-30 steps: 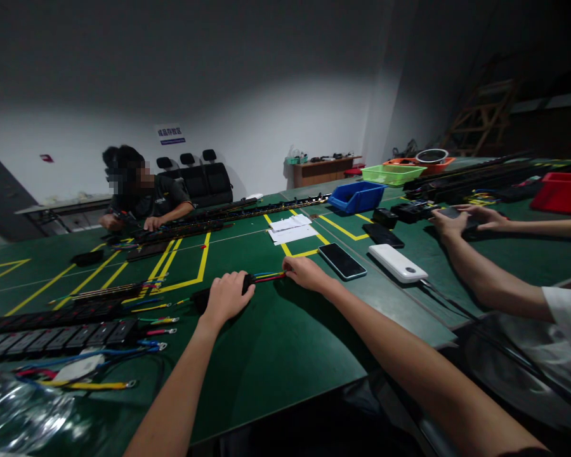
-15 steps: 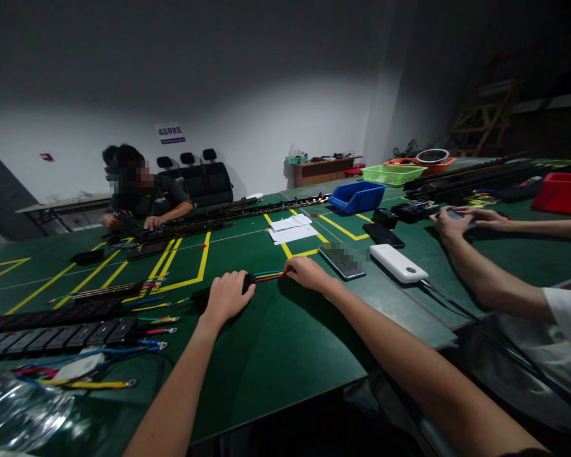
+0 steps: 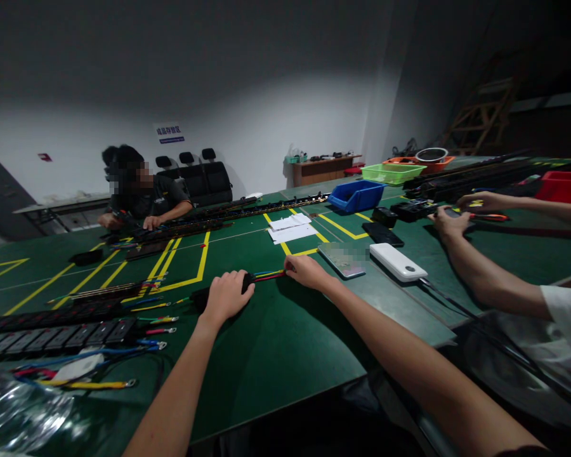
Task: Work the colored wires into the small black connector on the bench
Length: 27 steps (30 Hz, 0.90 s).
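Observation:
My left hand (image 3: 228, 295) is closed over a small black block (image 3: 200, 299) on the green table, covering most of it. Thin blue, yellow and red wires (image 3: 269, 275) run out of its right side. Their far ends are pinched in the fingers of my right hand (image 3: 307, 271), which hides the tips. The wires lie nearly straight between the two hands. Left of the block, several leads with ring terminals (image 3: 171, 330) stick out from rows of black socket strips (image 3: 76, 339). A phone (image 3: 342, 260) lies just right of my right hand.
A white power bank (image 3: 398, 263) with a cable lies right of the phone. Beyond are papers (image 3: 292, 228), a blue bin (image 3: 356, 196) and a green basket (image 3: 393, 174). One co-worker's hands (image 3: 450, 222) are at the right; another person (image 3: 147, 197) works across the table. Clear plastic (image 3: 23, 406) lies front left.
Both my hands keep their places on the block and wires. The phone's screen has turned brighter. At the right, the co-worker's farther hand has shifted, and a red-handled tool now shows beneath it.

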Available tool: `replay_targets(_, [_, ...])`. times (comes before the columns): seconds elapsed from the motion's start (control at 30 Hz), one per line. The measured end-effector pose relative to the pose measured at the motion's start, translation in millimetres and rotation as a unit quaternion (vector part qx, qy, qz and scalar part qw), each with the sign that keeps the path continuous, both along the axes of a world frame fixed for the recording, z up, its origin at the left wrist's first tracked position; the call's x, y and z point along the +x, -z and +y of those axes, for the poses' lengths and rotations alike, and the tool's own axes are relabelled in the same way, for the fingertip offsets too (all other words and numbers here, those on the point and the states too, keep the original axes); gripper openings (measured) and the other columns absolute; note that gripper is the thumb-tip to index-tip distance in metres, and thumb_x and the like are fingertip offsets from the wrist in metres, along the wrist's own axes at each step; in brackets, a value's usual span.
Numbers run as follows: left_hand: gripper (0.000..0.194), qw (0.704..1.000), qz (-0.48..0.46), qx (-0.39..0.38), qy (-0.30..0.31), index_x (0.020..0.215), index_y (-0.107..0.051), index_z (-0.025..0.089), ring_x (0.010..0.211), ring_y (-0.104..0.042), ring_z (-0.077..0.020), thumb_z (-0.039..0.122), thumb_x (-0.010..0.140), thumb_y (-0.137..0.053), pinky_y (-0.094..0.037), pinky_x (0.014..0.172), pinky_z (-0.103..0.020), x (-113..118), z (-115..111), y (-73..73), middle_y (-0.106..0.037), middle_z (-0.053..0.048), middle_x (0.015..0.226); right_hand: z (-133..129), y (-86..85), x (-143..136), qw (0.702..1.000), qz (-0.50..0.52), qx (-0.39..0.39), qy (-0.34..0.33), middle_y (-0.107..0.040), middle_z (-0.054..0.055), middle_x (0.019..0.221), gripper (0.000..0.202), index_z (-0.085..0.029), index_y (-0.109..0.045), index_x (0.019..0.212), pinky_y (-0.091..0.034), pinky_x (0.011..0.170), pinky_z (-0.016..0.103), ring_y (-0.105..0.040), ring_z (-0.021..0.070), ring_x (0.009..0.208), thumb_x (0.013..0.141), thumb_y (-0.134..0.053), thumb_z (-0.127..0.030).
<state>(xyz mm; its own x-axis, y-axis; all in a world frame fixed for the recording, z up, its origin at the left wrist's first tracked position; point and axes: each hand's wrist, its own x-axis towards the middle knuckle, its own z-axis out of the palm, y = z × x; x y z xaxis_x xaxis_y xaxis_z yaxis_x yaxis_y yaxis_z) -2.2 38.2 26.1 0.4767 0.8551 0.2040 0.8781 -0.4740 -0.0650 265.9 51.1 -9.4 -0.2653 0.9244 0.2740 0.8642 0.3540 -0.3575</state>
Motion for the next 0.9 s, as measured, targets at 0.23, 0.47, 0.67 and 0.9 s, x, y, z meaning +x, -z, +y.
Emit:
replay_targets(0.23, [0.048,1.0,-0.005,-0.011,-0.009,0.127,-0.061,0.02,0.103,-0.064,-0.0272,0.053,0.099,-0.04,-0.047,0.087,-0.039,1.1,-0.2,-1.1,-0.07,-0.013,0.116,-0.6,-0.8,-0.3,1.0,-0.009,-0.004,-0.008,-0.073,0.006,0.098,0.008,-0.019,-0.071,0.095,-0.042,0.072,0.022,-0.066,0.0168,0.089,0.09,-0.064,-0.019])
replay_targets(0.47, [0.047,1.0,0.003,-0.004,-0.004,0.126,-0.061,0.019,0.103,-0.064,-0.0272,0.052,0.099,-0.041,-0.046,0.085,-0.039,1.4,-1.0,-1.9,-0.07,-0.012,0.114,-0.2,-0.4,-1.4,1.0,0.0,-0.004,0.004,-0.074,0.005,0.1,0.017,-0.02,-0.071,0.106,-0.043,0.073,0.022,-0.067,0.0167,0.09,0.09,-0.065,-0.019])
replay_targets(0.67, [0.047,1.0,0.01,0.005,-0.01,0.125,-0.061,0.019,0.103,-0.063,-0.0277,0.053,0.1,-0.04,-0.046,0.086,-0.039,0.8,0.2,0.8,-0.07,-0.013,0.115,0.4,-1.7,-1.8,1.0,-0.022,-0.002,0.0,-0.075,0.006,0.104,0.018,-0.022,-0.077,0.103,-0.046,0.081,0.024,-0.068,0.0197,0.097,0.092,-0.063,-0.02])
replay_targets(0.9, [0.047,1.0,0.005,0.011,-0.002,0.124,-0.061,0.019,0.1,-0.064,-0.0275,0.052,0.099,-0.04,-0.046,0.084,-0.039,0.7,0.5,0.9,-0.07,-0.012,0.113,4.6,2.7,-0.3,1.0,-0.021,0.014,-0.003,-0.075,0.007,0.103,0.018,-0.021,-0.079,0.1,-0.046,0.086,0.025,-0.066,0.0202,0.1,0.092,-0.062,-0.02])
